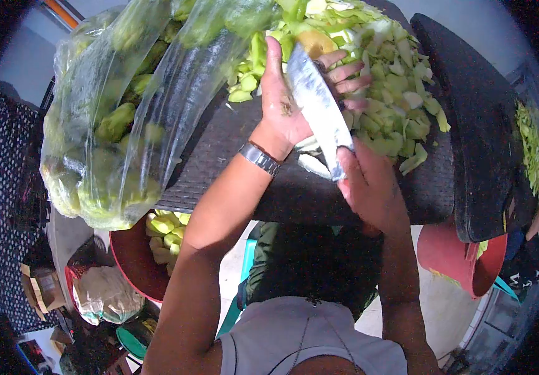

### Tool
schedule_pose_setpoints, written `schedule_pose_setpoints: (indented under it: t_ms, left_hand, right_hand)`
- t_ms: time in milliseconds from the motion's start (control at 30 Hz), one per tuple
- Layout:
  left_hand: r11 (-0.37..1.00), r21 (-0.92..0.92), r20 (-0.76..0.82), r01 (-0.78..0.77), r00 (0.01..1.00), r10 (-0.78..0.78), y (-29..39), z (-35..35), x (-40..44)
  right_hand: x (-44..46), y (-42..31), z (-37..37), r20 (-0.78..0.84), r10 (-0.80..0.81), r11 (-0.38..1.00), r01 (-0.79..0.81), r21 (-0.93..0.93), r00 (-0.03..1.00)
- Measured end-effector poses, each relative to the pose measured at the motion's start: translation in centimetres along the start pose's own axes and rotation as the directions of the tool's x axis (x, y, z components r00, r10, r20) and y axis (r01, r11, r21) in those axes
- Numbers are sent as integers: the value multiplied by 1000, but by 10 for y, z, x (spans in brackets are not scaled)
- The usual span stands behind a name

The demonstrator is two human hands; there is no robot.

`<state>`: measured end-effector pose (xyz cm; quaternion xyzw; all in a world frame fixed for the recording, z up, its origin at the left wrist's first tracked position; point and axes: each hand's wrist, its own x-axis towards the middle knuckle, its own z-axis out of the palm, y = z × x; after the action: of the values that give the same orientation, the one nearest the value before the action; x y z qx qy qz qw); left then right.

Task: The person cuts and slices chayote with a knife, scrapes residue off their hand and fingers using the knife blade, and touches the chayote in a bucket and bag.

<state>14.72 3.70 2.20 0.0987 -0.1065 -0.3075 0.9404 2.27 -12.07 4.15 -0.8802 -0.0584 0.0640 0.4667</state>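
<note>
My right hand [372,181] is closed around the handle end of a broad-bladed kitchen knife [316,97]. The blade slants up and to the left, passing in front of my left palm. My left hand [282,109] is open, its thumb up and its fingers stretched out beyond the blade; whether the blade touches the palm I cannot tell. Dark bits stick to that palm. Behind the fingers spreads a heap of pale green peels and slices [394,87]. A yellow-orange piece [315,44] lies in the heap near the knife tip.
A clear plastic bag [104,144] of green produce fills the left of the dark woven tabletop [219,134]. Below sits a red tub [129,250] of peeled pale green pieces. On the right are a black chair back [469,119] and a red bucket [447,253].
</note>
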Motion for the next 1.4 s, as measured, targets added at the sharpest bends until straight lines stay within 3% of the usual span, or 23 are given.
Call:
schedule_pose_setpoints:
  t_ms: [67, 167, 267, 400, 500, 567, 633, 700, 733, 767, 833, 900, 933, 1000, 1300, 1400]
  left_hand:
    - [999, 37, -19, -22, 1000, 22, 0, 1, 0]
    - [1000, 21, -38, -1, 999, 2, 0, -2, 1]
    - [999, 42, -18, 3, 1000, -2, 1, -3, 1]
    - [998, 61, 7, -32, 999, 32, 2, -2, 1]
    - [996, 84, 12, -33, 999, 32, 1, -4, 2]
    - [998, 39, 41, -47, 998, 45, 5, -4, 4]
    - [997, 29, 29, -67, 997, 66, 6, 1, 1]
    - [991, -133, 135, -5, 991, 23, 11, -4, -2]
    - [978, -208, 193, 33, 981, 8, 14, -8, 0]
    - [996, -73, 176, -46, 983, 58, 17, -17, 4]
    - [996, 6, 133, -93, 987, 91, 15, -6, 3]
    - [993, 13, 118, -121, 986, 118, 14, -4, 3]
    - [991, 17, 112, -135, 985, 132, 14, -5, 3]
    - [987, 23, 102, -159, 982, 156, 14, -5, 4]
    - [984, -86, 140, -157, 976, 167, 12, 6, 0]
    - [928, 262, 157, -266, 960, 231, 4, 14, -3]
  right_hand:
    - [-4, -10, -2, 69, 79, 993, -85, 82, 994]
    - [-3, 4, -2, -8, 52, 999, -52, 16, 999]
    - [-3, 1, 2, 103, 138, 990, -141, 28, 985]
    - [-8, 8, 11, 3, -35, 987, 35, 160, 999]
    - [-11, 5, 6, 65, -17, 997, 12, 80, 998]
    - [-11, 4, 2, 104, -5, 1000, 2, 27, 995]
    - [-14, 4, 0, 92, 75, 987, -87, 138, 993]
    - [-13, 4, -5, 66, 206, 964, -214, 156, 976]
    - [-12, 9, -8, 15, 196, 976, -197, 96, 980]
    - [-10, 13, -12, -37, 186, 982, -185, 34, 982]
    - [-11, 39, -11, -152, -48, 986, 23, -164, 987]
    - [-14, 41, -12, -190, -50, 984, 16, -177, 980]
    - [-15, 21, -15, -183, 68, 993, -85, -86, 981]
    - [-17, 11, -16, -182, 157, 987, -163, -15, 971]
    - [-24, 10, -3, -146, 141, 989, -145, -18, 979]
    - [-22, 14, -3, -144, 165, 986, -163, 24, 976]
